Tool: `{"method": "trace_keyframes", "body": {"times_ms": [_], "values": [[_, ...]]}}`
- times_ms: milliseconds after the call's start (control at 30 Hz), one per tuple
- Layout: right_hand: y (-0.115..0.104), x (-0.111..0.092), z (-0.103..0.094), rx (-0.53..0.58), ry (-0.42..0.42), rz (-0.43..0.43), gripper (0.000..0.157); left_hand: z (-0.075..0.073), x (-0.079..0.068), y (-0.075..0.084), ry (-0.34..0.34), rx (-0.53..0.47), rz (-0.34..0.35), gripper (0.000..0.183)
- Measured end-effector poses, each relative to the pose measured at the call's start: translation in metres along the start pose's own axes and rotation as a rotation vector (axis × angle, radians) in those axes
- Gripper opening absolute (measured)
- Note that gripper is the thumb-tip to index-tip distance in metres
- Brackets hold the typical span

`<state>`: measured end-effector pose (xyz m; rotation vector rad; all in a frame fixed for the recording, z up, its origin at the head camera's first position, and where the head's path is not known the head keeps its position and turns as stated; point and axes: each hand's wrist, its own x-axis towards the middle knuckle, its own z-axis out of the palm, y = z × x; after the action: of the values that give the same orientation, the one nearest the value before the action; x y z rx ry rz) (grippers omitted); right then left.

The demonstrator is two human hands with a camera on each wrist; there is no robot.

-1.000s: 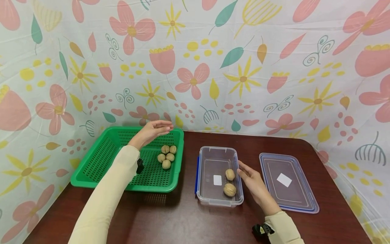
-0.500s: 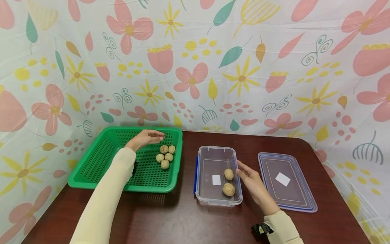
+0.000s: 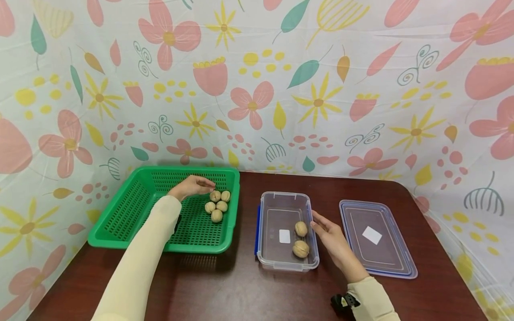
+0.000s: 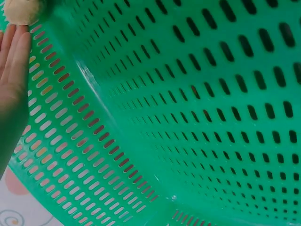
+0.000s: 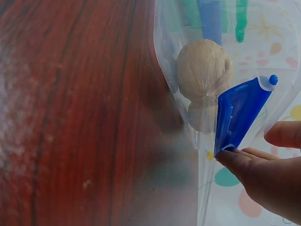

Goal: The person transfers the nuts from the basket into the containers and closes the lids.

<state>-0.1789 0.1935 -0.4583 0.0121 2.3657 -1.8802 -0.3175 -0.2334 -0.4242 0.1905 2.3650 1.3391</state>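
Observation:
My left hand (image 3: 192, 186) reaches into the green basket (image 3: 234, 214), its fingertips at the rear walnut (image 3: 215, 196) of a small group. In the left wrist view the extended fingers (image 4: 19, 56) meet a walnut (image 4: 21, 10) at the top left corner. My right hand (image 3: 335, 238) rests along the right side of a clear plastic box (image 3: 288, 266). Inside that box lie two walnuts, a rear walnut (image 3: 301, 228) and a front walnut (image 3: 300, 249). The right wrist view shows fingertips touching the box's blue latch flap (image 5: 240, 113), thumb and fingers apart.
A clear lid (image 3: 389, 249) with a blue seal and a white label lies to the right of the box. Several more walnuts (image 3: 217, 216) sit in the basket's right part. Behind the brown table (image 3: 241, 294) hangs a flower-patterned cloth (image 3: 257, 58).
My left hand has moved down and slightly left into the basket, its fingertips lowering to the walnuts. The right hand stays beside the box. The view has shifted slightly.

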Motion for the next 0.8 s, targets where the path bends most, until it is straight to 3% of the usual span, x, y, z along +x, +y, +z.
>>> {"method": "trace_keyframes", "body": {"times_ms": [133, 400, 800], "values": [[0.0, 0.001, -0.001, 0.021, -0.007, 0.014, 0.052, 0.004, -0.003, 0.002, -0.003, 0.085, -0.032, 0.036], [-0.001, 0.001, -0.002, 0.046, -0.01, 0.04, 0.05, 0.01, 0.003, -0.001, 0.016, 0.156, -0.068, 0.039], [0.001, 0.002, -0.002, 0.063, -0.012, 0.029, 0.05, 0.013, 0.001, 0.002, 0.038, 0.179, -0.06, 0.034]]}}
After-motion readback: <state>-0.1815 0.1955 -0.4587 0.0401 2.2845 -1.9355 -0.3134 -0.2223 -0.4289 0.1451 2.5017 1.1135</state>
